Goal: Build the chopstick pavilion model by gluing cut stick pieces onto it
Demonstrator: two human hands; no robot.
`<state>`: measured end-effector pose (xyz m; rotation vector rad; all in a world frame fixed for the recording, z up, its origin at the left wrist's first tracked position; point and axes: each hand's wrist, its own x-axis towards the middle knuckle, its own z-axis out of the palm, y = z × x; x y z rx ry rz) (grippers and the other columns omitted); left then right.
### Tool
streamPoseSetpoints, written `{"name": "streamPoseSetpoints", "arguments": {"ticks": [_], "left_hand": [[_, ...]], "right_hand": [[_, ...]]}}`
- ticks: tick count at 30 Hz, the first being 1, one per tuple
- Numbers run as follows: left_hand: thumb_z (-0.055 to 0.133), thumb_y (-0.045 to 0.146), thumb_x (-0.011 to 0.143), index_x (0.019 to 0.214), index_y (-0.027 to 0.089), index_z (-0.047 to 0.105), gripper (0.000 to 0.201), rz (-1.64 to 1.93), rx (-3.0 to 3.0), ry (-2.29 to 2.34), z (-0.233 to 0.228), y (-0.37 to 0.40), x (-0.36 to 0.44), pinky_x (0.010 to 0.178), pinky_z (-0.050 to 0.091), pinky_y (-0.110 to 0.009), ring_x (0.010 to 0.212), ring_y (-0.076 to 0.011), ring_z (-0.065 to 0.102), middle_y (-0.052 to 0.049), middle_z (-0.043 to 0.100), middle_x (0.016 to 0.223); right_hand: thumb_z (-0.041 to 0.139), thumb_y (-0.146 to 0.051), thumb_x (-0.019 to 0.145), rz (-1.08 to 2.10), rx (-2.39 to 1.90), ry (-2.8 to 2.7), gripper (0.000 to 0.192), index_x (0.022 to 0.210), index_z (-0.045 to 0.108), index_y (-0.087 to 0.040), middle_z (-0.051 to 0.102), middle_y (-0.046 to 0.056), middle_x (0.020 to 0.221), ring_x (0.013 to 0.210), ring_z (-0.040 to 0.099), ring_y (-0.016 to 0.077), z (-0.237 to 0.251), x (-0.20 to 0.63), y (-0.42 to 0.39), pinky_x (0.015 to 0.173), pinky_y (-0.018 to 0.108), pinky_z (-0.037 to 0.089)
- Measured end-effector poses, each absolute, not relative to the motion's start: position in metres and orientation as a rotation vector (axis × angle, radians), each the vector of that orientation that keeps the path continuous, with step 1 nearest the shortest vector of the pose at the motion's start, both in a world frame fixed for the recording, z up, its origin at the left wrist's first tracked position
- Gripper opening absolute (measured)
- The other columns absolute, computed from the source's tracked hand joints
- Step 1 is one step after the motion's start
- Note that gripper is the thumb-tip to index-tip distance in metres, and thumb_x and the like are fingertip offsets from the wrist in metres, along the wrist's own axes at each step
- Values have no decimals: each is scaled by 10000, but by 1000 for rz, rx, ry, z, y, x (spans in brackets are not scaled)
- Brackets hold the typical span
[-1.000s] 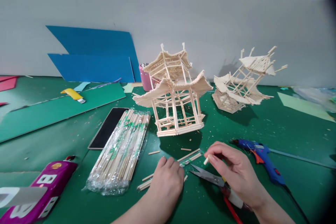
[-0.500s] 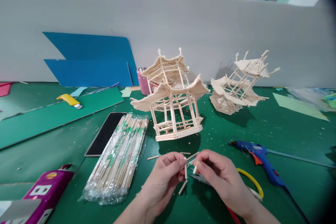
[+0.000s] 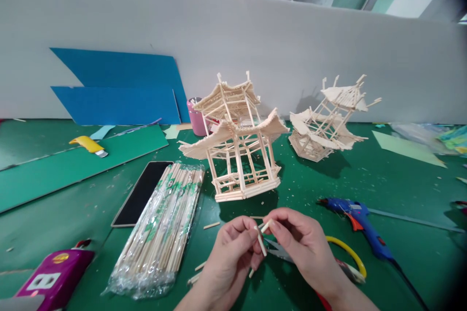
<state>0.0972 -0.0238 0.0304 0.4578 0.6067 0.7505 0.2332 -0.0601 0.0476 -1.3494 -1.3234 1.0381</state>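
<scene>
Green cutting mat (image 3: 365, 189) underfoot of everything, littered with pale chips, backed by a long grey partition (image 3: 292, 48) with blue boards (image 3: 120, 92) leaning against it; near the bottom middle, left hand (image 3: 228, 257) with fingers curled in, thumb and forefinger pinched on a short wooden stick (image 3: 260, 242) held nearly upright; right hand (image 3: 304, 245) likewise pinched, holding a shorter stick piece (image 3: 265, 226) whose end meets the top of the first; exact contact too small to judge; both raised off the mat, just in front of the upright stick pagoda (image 3: 239, 150); scissors (image 3: 280, 250) mostly hidden under the right hand, only blades and a yellow loop (image 3: 350, 252) showing; second pagoda (image 3: 328, 121) tipped on its side further right; blue glue gun (image 3: 359, 218) to the right, cord cut off by the frame; wrapped bundle of sticks (image 3: 164, 228) and dark phone (image 3: 142, 199) to the left; pink power strip (image 3: 51, 277) cropped at the lower left corner; pink cup (image 3: 197, 116) half hidden behind the pagoda; yellow knife (image 3: 89, 145) far left.
</scene>
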Motion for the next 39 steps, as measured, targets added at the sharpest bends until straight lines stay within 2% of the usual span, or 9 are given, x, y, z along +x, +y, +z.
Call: {"name": "streamPoseSetpoints", "arguments": {"ticks": [8,15,20,31,39], "left_hand": [[658,234,682,655,128,540,161,756,559,606,35,-30,97,424,323,-179,401,-75,478,-5,571,510],[628,188,710,670,130,534,118,833,623,635,41,-26,94,625,404,-226,598,-104,522,-25,597,655],[589,185,752,709,135,520,95,825,603,615,38,-23,92,552,380,-204,524,-77,498,-9,579,651],[648,183,706,719,131,583,85,840,638,706,35,-25,94,513,362,-167,479,-49,478,28,544,581],[652,176,694,699,123,654,53,872,726,742,37,-24,94,484,354,-175,446,-45,474,21,559,599]], "right_hand": [[529,-201,818,792,-1289,-1407,127,866,635,-253,621,1,828,732,572,122,43,231,-62,629,199,439],[436,-257,871,963,-1295,-1356,154,783,555,-211,541,-15,751,677,514,108,49,231,-66,620,208,400],[422,-265,876,1064,-1341,-1436,202,720,527,-189,505,-25,684,601,438,95,52,230,-64,552,203,355],[428,-267,860,1027,-1449,-1520,228,684,541,-176,550,-9,652,608,484,117,53,226,-60,571,219,377],[474,-297,834,1112,-1450,-1421,215,669,527,-169,547,-14,591,532,427,99,51,220,-60,511,210,362]]}}
